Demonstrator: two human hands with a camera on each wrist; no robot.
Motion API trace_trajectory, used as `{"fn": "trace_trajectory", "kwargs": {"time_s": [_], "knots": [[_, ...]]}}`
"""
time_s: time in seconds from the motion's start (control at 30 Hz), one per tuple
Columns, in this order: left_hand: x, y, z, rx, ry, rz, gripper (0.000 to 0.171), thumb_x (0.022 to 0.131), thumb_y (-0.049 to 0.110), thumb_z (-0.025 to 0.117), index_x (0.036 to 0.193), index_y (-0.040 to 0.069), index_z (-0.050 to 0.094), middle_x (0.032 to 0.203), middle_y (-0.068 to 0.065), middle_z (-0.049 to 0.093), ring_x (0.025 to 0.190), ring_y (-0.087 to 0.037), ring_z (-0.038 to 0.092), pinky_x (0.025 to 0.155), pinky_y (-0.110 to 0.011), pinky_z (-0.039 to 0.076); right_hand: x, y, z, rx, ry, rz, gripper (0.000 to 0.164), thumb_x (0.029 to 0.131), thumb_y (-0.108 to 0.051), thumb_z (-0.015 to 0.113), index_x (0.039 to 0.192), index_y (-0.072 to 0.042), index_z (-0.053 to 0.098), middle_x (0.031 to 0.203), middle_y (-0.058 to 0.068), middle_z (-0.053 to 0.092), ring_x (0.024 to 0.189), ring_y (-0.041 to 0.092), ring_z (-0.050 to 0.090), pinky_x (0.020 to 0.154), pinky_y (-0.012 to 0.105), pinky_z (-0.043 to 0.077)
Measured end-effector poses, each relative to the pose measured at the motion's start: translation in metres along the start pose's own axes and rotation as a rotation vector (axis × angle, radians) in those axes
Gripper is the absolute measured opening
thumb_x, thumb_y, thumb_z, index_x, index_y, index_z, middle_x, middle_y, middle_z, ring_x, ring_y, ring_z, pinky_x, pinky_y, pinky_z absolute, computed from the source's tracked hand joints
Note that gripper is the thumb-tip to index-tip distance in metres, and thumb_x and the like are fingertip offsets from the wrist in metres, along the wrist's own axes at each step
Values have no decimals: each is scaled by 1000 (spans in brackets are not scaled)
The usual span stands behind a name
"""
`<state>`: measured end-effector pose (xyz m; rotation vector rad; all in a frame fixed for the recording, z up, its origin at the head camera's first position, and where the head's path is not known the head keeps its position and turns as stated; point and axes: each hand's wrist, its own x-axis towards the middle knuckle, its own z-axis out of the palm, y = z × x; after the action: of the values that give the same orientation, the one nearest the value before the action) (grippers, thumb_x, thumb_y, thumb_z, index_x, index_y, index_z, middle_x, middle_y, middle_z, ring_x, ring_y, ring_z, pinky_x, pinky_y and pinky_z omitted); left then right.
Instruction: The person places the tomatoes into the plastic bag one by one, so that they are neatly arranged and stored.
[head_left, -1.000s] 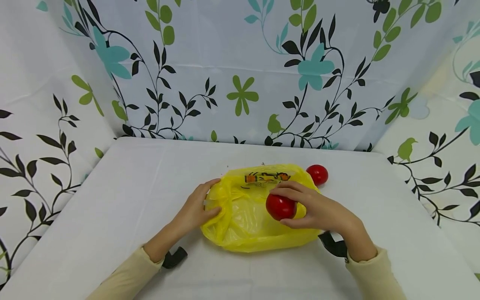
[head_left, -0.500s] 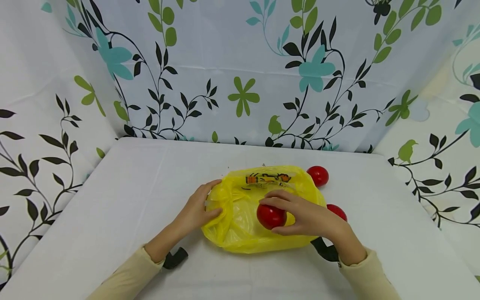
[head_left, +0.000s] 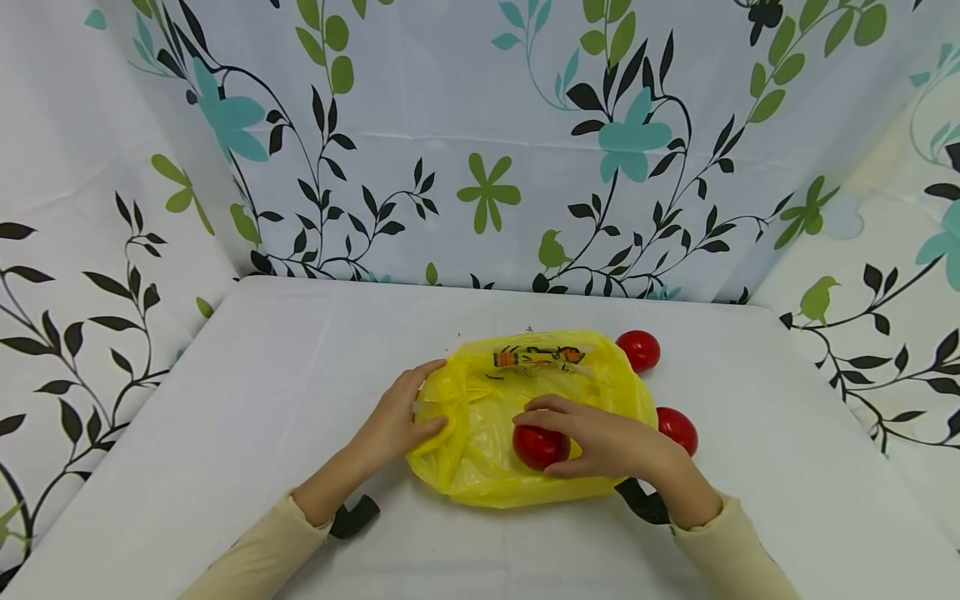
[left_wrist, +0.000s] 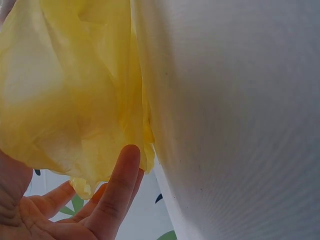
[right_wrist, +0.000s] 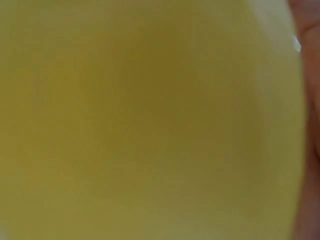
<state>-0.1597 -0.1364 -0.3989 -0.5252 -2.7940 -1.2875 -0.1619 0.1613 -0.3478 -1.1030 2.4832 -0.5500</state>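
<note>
A yellow plastic bag (head_left: 480, 487) lies mouth-up on the white table, a printed drawing on its far inner wall. My right hand (head_left: 600, 437) is over the bag's mouth, gripping a glossy, round, red tomato-like thing (head_left: 536, 450) between fingers and thumb. At the bag's left end is my left hand (head_left: 401, 412), its thumb over the near side and its fingers along the far side. In the left wrist view, the left fingers (left_wrist: 117, 192) reach nearly straight along the bag's outside (left_wrist: 75, 100). Blurred yellow plastic (right_wrist: 150, 120) fills most of the right wrist view.
Another red round thing (head_left: 638, 351) sits behind the bag's far right corner. A further one (head_left: 678, 430) lies right of the bag, partly hidden by the right wrist. Patterned cloth (head_left: 405, 100) hangs behind and beside the white table (head_left: 300, 350).
My right hand has moved left and down over the bag with the red round thing. A red thing right of the bag, formerly hidden by that hand, now shows. The left hand stays put.
</note>
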Motion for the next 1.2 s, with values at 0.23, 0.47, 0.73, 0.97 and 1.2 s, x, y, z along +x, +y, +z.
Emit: {"fn": "trace_trajectory", "kwargs": {"time_s": [0.23, 0.47, 0.73, 0.97, 1.2], "knots": [[0, 1, 0, 1, -3, -3, 73, 86, 8, 73, 148, 8, 35, 137, -20, 47, 114, -33, 51, 94, -51, 48, 5, 0, 4, -18, -17, -2, 60, 87, -29, 74, 141, -18, 51, 142, 3, 47, 122, 23, 52, 99, 40, 49], [-1, 0, -1, -5, -6, -6, 73, 86, 9, 73, 148, 9, 35, 136, -20, 47, 110, -32, 52, 87, -46, 51, 13, 3, 11, -25, -44, -8, 58, 87, -27, 74, 140, -19, 52, 141, 3, 49, 123, 23, 51, 99, 39, 49], [0, -1, 0, -14, -13, -2, 73, 86, 9, 73, 148, 9, 35, 136, -20, 47, 108, -31, 52, 80, -38, 52, 15, 2, 15, -13, -55, -11, 58, 87, -21, 75, 140, -19, 52, 141, 4, 48, 125, 23, 50, 102, 40, 47], [1, -2, 1, -12, -13, -4, 73, 86, 9, 73, 148, 9, 35, 135, -19, 47, 107, -31, 52, 79, -38, 52, 15, 2, 15, -2, -46, -10, 59, 86, -20, 75, 140, -18, 52, 141, 5, 47, 125, 24, 50, 101, 41, 47], [0, -2, 1, -7, -8, 0, 73, 86, 9, 74, 148, 9, 36, 134, -19, 48, 106, -31, 52, 78, -36, 52, 12, 4, 16, 10, -46, -3, 60, 88, -26, 73, 142, -18, 50, 143, 3, 47, 128, 23, 48, 102, 41, 46]]}}
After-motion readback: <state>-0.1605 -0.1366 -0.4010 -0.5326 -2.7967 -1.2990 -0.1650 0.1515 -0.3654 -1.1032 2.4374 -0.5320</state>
